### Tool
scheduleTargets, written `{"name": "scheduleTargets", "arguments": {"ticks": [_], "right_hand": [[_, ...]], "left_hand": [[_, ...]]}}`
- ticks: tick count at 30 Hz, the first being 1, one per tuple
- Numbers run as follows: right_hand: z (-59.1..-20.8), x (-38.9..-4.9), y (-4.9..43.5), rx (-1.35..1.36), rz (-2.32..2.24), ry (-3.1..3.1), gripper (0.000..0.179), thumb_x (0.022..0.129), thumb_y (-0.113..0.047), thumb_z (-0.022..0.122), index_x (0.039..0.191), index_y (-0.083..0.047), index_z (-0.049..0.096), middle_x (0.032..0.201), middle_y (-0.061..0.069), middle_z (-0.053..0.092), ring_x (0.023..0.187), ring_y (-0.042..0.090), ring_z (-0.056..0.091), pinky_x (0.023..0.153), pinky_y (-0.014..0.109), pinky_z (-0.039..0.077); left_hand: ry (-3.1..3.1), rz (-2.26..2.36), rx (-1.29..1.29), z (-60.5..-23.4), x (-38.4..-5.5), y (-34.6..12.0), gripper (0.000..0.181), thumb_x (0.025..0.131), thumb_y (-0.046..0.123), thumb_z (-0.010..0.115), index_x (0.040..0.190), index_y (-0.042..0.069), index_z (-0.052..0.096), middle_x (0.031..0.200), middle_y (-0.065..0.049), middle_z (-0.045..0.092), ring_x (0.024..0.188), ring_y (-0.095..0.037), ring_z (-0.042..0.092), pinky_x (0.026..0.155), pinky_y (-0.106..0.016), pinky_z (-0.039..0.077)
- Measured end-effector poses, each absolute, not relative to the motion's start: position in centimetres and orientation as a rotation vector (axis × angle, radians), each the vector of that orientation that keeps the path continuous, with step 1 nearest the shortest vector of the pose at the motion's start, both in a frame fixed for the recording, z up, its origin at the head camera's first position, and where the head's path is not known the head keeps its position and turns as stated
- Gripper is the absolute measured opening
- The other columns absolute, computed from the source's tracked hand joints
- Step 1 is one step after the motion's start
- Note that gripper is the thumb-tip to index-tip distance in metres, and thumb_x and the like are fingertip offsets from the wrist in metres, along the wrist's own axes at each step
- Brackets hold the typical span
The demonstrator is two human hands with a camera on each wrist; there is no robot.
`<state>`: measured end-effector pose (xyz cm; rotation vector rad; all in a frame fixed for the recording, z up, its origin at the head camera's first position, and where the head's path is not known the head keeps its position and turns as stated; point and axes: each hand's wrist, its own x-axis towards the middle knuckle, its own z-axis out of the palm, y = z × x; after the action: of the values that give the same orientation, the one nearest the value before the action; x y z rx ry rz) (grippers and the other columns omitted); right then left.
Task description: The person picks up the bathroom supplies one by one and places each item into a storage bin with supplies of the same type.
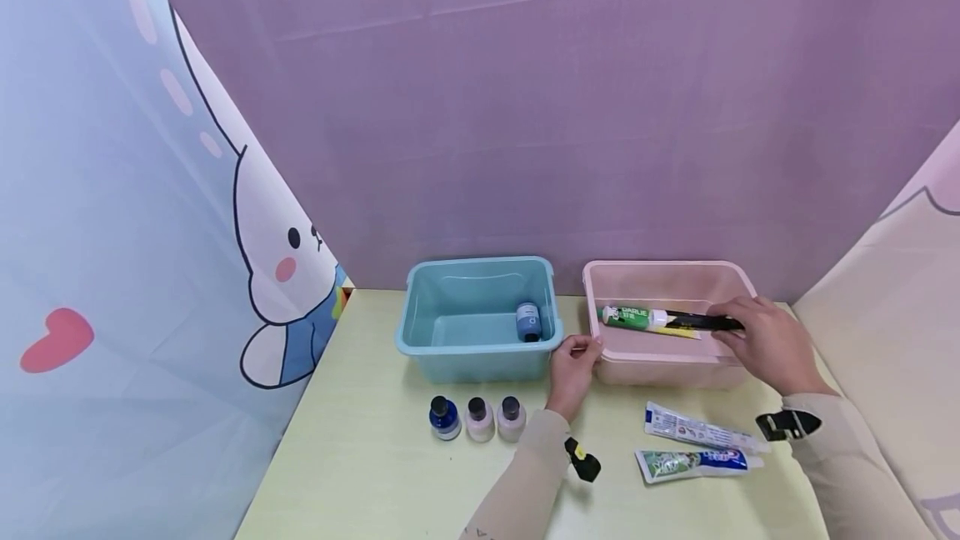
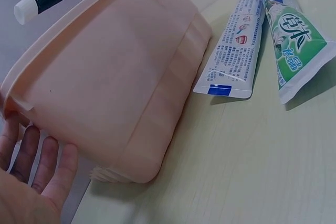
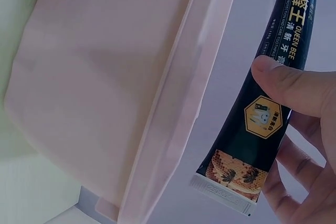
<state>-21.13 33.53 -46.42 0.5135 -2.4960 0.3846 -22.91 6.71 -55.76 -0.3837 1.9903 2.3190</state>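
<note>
Partway: green tube (image 1: 630, 318) in pink bin (image 1: 671, 372); right hand (image 1: 772, 342) grips black tube (image 1: 693, 321) over it, left hand (image 1: 573, 373) its rim (image 1: 675, 357); front tubes (image 1: 693, 464), left-side bottles (image 1: 480, 421) seem pending.

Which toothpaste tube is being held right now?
The black Queen Bee tube, gripped by the right hand above the pink bin; it's the only tube in a hand.

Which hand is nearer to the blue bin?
Left. The left hand is beside the near right corner of the blue bin, touching the pink bin; the right hand is farther off, holding the black tube over the pink bin's right side.
</note>
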Motion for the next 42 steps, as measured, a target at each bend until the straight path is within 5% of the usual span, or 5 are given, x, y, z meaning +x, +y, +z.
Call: {"name": "scheduleTargets", "arguments": {"ticks": [18, 42], "right_hand": [[-45.9, -23.7, 34.0, 0.518, 0.389, -2.645, 0.032, 0.074, -0.008, 0.087, 0.104, -0.011, 0.076, 0.099, 0.013, 0.075, 0.083, 0.036, 0.068, 0.063, 0.055, 0.052], [-45.6, -26.4, 33.3, 0.523, 0.481, -2.789, 0.027, 0.080, -0.005, 0.084, 0.106, -0.009, 0.077, 0.109, 0.014, 0.075, 0.101, 0.036, 0.069, 0.082, 0.060, 0.054]], "left_hand": [[2.012, 2.296, -0.375, -55.8, -22.8, 6.7, 0.015, 0.094, 0.027, 0.075, 0.100, 0.014, 0.071, 0.098, 0.001, 0.066, 0.087, -0.013, 0.062, 0.092, -0.042, 0.060], [2.018, 2.300, -0.383, -56.0, -23.0, 6.9, 0.013, 0.093, 0.025, 0.076, 0.099, 0.014, 0.071, 0.096, 0.002, 0.066, 0.086, -0.013, 0.062, 0.090, -0.043, 0.061]]}}
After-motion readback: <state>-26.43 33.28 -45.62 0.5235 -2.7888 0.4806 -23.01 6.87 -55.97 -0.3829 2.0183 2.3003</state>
